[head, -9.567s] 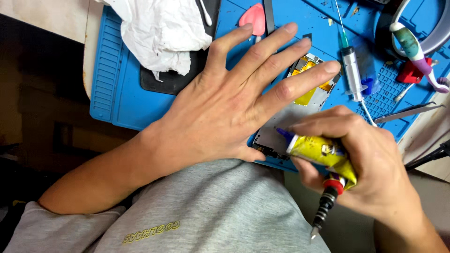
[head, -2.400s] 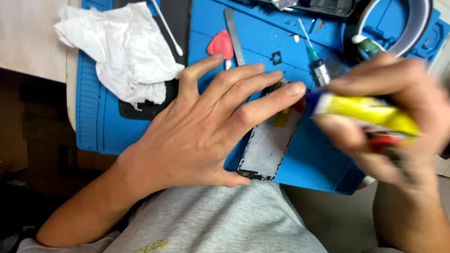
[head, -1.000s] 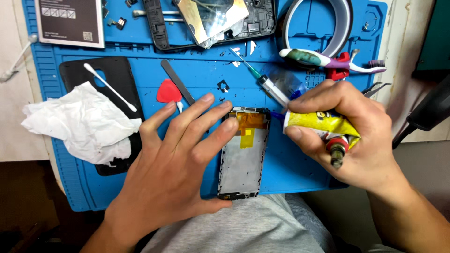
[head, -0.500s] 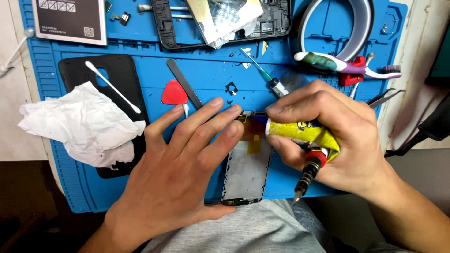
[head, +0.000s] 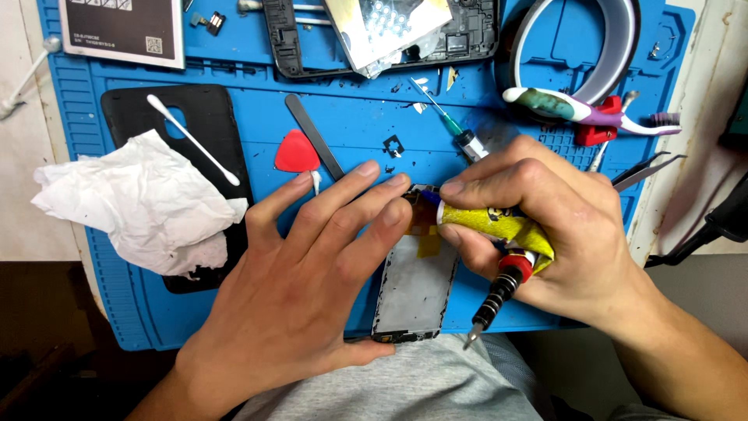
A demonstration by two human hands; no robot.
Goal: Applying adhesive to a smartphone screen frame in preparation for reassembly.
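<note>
The right hand (head: 561, 234) is closed around a squeezed yellow metal glue tube (head: 499, 226), nozzle end at the upper edge of a bare grey phone screen frame (head: 413, 284); a small red-and-black precision screwdriver (head: 499, 292) is tucked in the same fist, tip pointing down. The left hand (head: 304, 288) lies flat with fingers spread, pinning the frame to the blue silicone repair mat (head: 117, 257) and gripping nothing. The frame sits at the mat's near edge, just above the person's lap.

Risks, as judged from this position:
- Excess pressure on the tube could flood adhesive over the frame edge or onto the left fingertips (head: 389, 206), which sit just beside the nozzle.
- The screwdriver tip hangs close to the frame's lower corner and could scratch it if the wrist rolls.
- The frame's near end overhangs toward the lap; lifting the palm could let it slide off.

Not determinable:
- The nozzle tip and any adhesive bead are hidden behind the thumb and fingers.
- The frame's left side is covered by the left hand.
- The dismantled black phone body (head: 382, 35) is cut off at the top edge.
</note>
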